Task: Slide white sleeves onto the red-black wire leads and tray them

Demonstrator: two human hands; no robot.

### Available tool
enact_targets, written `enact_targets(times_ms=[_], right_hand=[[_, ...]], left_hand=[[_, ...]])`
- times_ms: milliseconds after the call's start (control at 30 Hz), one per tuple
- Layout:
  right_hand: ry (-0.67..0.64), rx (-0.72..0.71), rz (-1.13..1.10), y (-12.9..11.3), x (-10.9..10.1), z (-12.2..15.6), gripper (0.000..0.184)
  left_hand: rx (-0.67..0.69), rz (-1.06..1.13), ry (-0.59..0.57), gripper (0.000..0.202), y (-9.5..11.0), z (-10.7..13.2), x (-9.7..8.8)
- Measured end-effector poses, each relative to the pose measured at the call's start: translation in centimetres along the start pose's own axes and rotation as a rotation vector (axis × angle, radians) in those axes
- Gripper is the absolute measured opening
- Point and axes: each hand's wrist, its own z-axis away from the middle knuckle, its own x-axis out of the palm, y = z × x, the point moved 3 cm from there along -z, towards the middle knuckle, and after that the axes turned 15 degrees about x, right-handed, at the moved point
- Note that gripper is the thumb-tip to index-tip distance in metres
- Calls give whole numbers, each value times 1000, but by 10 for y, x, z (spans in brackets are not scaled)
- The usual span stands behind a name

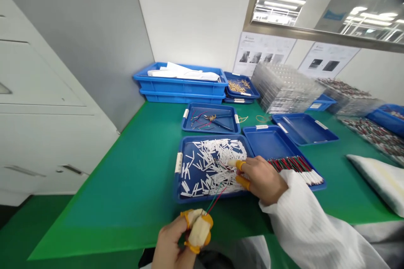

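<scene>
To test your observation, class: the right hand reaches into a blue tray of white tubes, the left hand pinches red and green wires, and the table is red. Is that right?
No: the head view shows the table is green, not red. The right hand does reach into the blue tray of white tubes, and the left hand pinches red and green wires.
</scene>
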Motion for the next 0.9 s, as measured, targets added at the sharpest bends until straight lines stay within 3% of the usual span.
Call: enact_targets(times_ms=[233, 400, 600, 667, 733, 800, 900], right_hand=[[-33, -61, 2, 5, -2, 4, 1], [-16, -95, -33, 1, 1, 1, 10], [40, -21, -210, 12, 0, 4, 16], [46, 7, -358, 13, 4, 7, 26], [39, 50, -659, 14, 9, 10, 29], [19, 88, -962, 13, 15, 14, 26], [-19, 110, -1169, 10, 18, 19, 20]], left_hand=[[-16, 21, -5, 13, -1, -2, 4], [-61, 70, -1, 14, 5, -2, 7], [-150, 186, 62, 11, -3, 3, 13], [-175, 207, 52, 12, -5, 4, 16], [-180, 226, 61, 11, -6, 4, 17], [-183, 252, 85, 12, -5, 4, 17], [-182, 307, 91, 15, -3, 2, 18]])
